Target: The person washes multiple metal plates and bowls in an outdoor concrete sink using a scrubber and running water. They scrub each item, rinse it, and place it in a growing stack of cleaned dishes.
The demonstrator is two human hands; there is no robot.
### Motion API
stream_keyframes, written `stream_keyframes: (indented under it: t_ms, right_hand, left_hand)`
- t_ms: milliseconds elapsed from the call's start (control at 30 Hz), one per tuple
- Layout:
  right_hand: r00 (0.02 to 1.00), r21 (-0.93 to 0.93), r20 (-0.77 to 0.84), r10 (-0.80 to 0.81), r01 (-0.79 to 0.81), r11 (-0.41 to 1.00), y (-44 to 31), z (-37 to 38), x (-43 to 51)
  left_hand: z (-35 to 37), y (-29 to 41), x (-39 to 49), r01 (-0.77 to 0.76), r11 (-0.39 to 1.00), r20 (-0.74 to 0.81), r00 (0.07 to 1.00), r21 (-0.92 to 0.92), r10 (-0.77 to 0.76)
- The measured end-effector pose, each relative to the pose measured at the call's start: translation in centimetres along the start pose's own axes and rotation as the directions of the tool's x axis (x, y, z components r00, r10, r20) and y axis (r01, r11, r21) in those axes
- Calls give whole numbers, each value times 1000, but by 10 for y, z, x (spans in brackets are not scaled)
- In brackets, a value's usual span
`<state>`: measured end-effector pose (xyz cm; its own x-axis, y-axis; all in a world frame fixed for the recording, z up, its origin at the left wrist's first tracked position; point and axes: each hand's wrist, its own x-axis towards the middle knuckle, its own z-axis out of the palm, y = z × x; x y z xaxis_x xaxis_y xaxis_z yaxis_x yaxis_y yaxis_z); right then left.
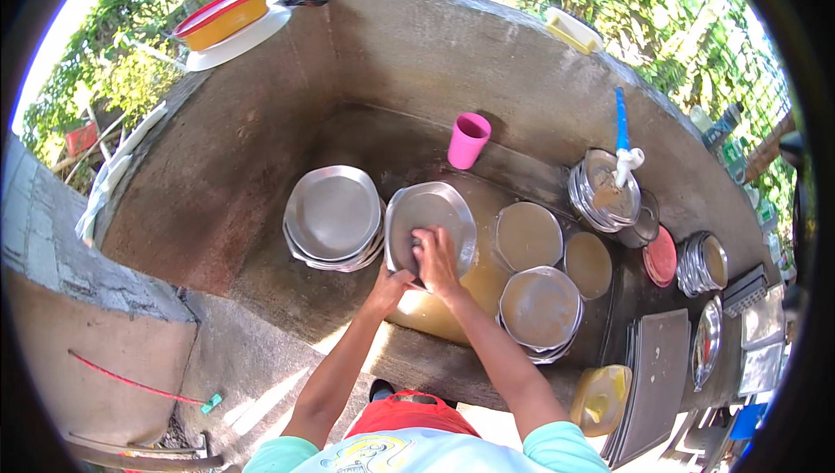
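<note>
My left hand [390, 289] grips the near rim of a round aluminium pan [434, 202], which is tilted up slightly. Inside that pan my right hand [438, 261] presses down with curled fingers; a small dark patch shows under them, and I cannot tell what it is. Just left stands a stack of similar metal pans [331, 212]. To the right, a pan [528, 236] and a smaller round one [588, 265] look filled with murky water. Nearer me is another pan stack [540, 308], its top one holding cloudy liquid.
Concrete basin walls [417, 49] enclose the pans. A pink plastic cup [468, 142] stands at the back. Below a white tap [628, 163] are stacked metal dishes [597, 196]. Flat dark trays [655, 382] and a yellowish plastic container [601, 401] sit front right.
</note>
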<state>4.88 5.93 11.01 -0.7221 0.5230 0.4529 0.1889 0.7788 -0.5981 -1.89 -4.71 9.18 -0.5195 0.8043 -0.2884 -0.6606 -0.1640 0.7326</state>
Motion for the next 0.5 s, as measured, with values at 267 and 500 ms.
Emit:
stream_keyframes:
  t_ms: [267,500]
  right_hand:
    - [829,310,-391,399,-289,906,8,-19,27]
    - [487,872,73,871,-455,181,18,27,-51]
  left_hand:
    - [-47,88,-25,-331,912,-323,858,243,398]
    - [-105,135,10,-290,778,-455,677,558,579]
